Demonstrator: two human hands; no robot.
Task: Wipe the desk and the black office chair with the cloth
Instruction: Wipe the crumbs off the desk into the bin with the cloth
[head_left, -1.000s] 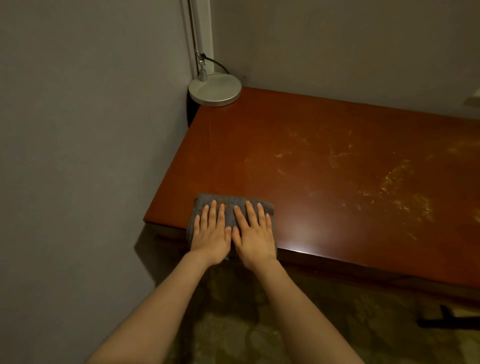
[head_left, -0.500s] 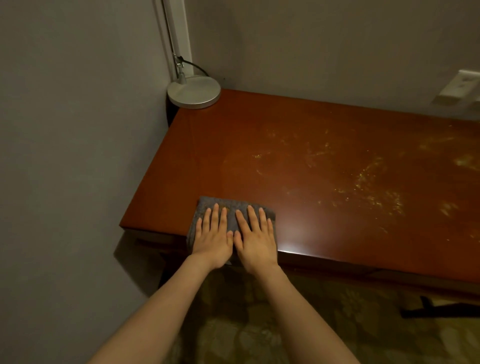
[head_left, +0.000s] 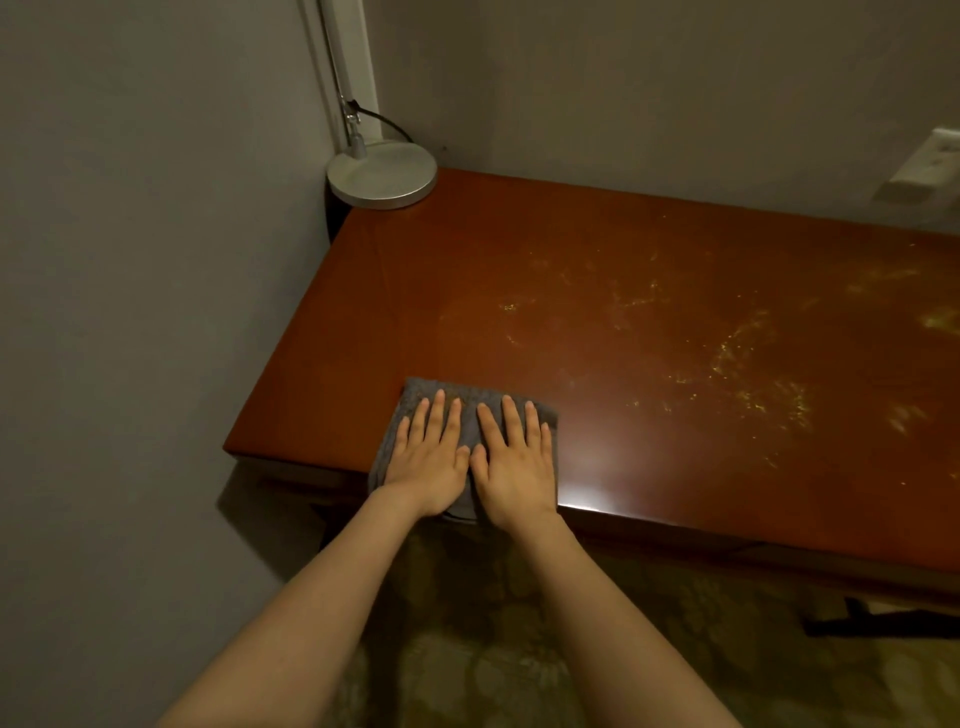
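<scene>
A folded grey cloth (head_left: 470, 397) lies flat at the near edge of the reddish-brown desk (head_left: 597, 291), close to its left end. My left hand (head_left: 428, 460) and my right hand (head_left: 514, 462) press on it side by side, fingers straight and pointing away from me. Yellowish dust streaks (head_left: 743, 358) spread over the desk's middle and right part. Of the black office chair, only a dark leg of its base (head_left: 883, 621) shows on the floor at the lower right.
A round silver lamp base (head_left: 382, 174) with its stem and black cable stands in the desk's far left corner. Grey walls close in on the left and behind. A white wall outlet (head_left: 930, 163) sits at the far right. Patterned carpet (head_left: 519, 649) lies below.
Both hands and the cloth stay at the same spot on the desk's near edge. The view has shifted, so the desk and lamp sit further left than before and the outlet has come into view.
</scene>
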